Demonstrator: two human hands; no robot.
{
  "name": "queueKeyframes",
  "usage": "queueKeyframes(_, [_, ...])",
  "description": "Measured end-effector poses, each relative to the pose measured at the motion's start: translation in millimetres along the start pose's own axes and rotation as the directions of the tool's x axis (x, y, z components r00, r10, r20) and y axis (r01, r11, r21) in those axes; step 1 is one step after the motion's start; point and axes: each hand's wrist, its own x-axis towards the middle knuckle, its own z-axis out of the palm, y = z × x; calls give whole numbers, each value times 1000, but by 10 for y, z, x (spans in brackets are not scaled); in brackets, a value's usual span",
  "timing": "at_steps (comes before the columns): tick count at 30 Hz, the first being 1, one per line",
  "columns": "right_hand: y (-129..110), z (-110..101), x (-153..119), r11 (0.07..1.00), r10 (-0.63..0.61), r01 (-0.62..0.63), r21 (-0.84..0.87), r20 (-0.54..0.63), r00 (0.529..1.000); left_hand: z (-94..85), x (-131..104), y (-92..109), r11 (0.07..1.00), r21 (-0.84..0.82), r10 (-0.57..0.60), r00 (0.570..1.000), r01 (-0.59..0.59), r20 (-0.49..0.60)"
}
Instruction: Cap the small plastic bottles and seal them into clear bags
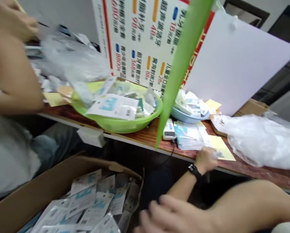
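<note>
My left hand (205,160), with a dark watch (194,171) on its wrist, rests at the table's front edge. Its fingers are closed around a small clear piece (218,154) that I cannot make out. Just left of it lies a stack of flat printed bags (190,136), and a yellow sticker sheet (221,148) is at its right. Low in the view, my right hand (169,216) reaches leftward across my left forearm, blurred, fingers apart and nothing visible in them. Nearby on the left, a cardboard box (54,174) holds many printed clear-and-white packets (83,197).
A green basin (125,126) and a blue basin (188,117) of packets stand on the wooden table (145,134). A green strip (181,64) hangs in front. Plastic bags (261,139) lie right. At left, a co-worker's arm (18,71) is raised.
</note>
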Motion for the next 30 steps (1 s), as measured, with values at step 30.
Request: queueKeyframes(30, [1749, -760, -3658, 315, 947, -947, 60, 41, 318, 1065, 564, -495, 617, -664, -481, 870, 422, 106])
